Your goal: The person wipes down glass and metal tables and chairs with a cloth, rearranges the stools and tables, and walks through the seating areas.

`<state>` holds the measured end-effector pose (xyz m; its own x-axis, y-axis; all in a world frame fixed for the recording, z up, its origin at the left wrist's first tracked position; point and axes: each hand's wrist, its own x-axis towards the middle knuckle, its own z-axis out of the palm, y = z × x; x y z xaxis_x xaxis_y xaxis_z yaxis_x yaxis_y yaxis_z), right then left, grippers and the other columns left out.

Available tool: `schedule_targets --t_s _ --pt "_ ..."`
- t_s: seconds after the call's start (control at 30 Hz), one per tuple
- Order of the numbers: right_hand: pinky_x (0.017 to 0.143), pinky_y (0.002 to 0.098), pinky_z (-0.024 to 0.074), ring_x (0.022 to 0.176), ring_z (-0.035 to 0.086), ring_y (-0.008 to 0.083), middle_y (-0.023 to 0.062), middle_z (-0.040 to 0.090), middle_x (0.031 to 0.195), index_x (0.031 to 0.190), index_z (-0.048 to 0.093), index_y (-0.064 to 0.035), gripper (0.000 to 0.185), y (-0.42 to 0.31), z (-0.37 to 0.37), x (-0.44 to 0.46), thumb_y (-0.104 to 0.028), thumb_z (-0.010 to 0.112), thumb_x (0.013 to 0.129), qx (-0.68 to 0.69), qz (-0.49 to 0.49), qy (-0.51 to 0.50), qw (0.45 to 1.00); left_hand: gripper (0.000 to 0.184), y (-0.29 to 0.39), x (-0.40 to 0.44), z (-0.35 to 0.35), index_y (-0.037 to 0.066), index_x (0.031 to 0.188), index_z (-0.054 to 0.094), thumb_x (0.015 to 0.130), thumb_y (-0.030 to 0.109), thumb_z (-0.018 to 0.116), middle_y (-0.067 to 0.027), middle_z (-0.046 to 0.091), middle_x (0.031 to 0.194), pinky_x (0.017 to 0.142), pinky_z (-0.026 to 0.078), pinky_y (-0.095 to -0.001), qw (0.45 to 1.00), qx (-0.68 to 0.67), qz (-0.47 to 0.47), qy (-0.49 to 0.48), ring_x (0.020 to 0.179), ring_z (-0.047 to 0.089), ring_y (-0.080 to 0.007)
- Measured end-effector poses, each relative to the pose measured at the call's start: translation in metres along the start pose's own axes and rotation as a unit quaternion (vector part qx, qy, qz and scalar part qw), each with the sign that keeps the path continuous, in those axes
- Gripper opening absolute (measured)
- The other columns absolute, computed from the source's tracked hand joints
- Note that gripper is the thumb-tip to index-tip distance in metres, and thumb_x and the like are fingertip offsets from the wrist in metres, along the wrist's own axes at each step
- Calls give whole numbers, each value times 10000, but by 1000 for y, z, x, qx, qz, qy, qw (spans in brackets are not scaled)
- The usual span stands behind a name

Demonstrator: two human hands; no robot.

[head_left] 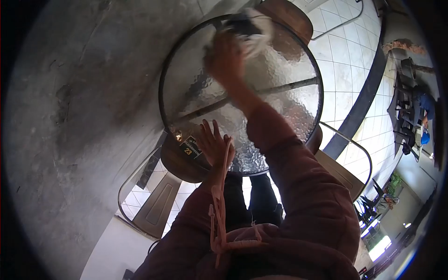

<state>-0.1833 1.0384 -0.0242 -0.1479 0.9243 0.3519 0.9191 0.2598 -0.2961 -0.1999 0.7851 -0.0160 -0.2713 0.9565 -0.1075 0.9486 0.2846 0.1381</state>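
Note:
A round glass table [192, 43] with a dark rim and a rippled surface fills the middle of the view. My right hand [226, 57] reaches to its far side and grips a white and dark cloth [259, 35]; both are blurred by motion. Close to me, my left hand [215, 145] rests over the near left part of the glass, fingers stretched out and holding nothing. Beside its fingers is a dark label [190, 148] bearing the number 23. A hoodie cord [224, 179] hangs in front of the left wrist.
Brown chairs [154, 205] stand around the table, one at the far side [294, 21] and another at the near right [338, 175]. A grey concrete wall [79, 116] rises on the left. White floor tiles [343, 74] lie to the right, with a person [425, 109] and dark furniture far off.

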Motion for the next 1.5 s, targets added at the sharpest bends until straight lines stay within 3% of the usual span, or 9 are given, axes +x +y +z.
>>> schedule_targets --t_s 0.07,0.1,0.27,0.6,0.87,1.07,1.27,1.4,1.5 --pt "973 500 274 1169 419 302 140 484 1219 1199 470 -47 529 -33 -6 -21 -380 496 790 55 -46 -139 988 558 0 -2 3 53 1344 298 920 407 217 -207 243 1406 1034 157 -531 1000 20 4 16 1283 265 -371" --pt "978 506 262 1165 425 297 125 490 1215 1208 471 -71 536 -44 -2 -34 -389 513 779 120 -48 -249 960 700 0 -2 6 128 1381 229 781 343 519 -146 137 1456 1050 132 -527 999 10 -26 -33 1344 143 -305" --pt "1009 530 213 1167 431 255 71 507 1208 1222 483 -194 550 -37 9 -63 -411 572 725 161 -254 -158 940 654 4 -1 8 140 1380 239 812 368 469 -133 147 1456 1067 120 -495 999 16 -28 -26 1345 145 -291" --pt "1034 478 226 1270 309 324 68 392 1354 1259 461 -184 504 168 -53 -44 -400 486 804 -14 34 -5 999 561 10 -1 -5 102 1356 284 855 343 361 -143 203 1436 1042 144 -530 1000 -23 -18 11 1315 211 -322" --pt "1011 534 218 1267 307 344 71 349 1383 1332 368 -173 662 115 -148 -215 -299 549 708 -69 145 -121 980 560 8 -4 -4 89 1370 258 867 327 320 -142 157 1454 1052 110 -517 1000 -21 -8 9 1328 181 -324" --pt "1016 498 233 1258 317 348 93 367 1369 1309 389 -139 585 126 -86 -126 -334 511 771 -33 179 -1 983 564 8 -2 -3 89 1374 254 872 342 289 -149 147 1455 1051 114 -518 1000 -5 -15 2 1330 174 -324" --pt "1007 499 250 1196 381 329 190 439 1255 1246 399 -53 579 13 -39 -60 -358 516 768 30 43 -86 995 578 8 -5 -3 94 1375 253 863 359 292 -161 162 1447 1049 118 -520 1000 -24 -4 18 1326 179 -330" --pt "1018 503 227 1201 402 255 91 464 1258 1218 477 -151 559 -21 -32 -118 -430 542 738 175 -252 -131 943 571 6 -6 6 78 1360 271 868 368 280 -184 220 1418 1035 150 -532 999 22 11 22 1307 219 -344" --pt "1034 500 204 1224 383 220 45 456 1281 1207 500 -188 549 17 -48 -98 -463 546 733 120 -231 -169 950 561 11 -8 3 67 1348 282 874 366 272 -191 249 1403 1022 171 -546 999 28 15 21 1296 238 -358"
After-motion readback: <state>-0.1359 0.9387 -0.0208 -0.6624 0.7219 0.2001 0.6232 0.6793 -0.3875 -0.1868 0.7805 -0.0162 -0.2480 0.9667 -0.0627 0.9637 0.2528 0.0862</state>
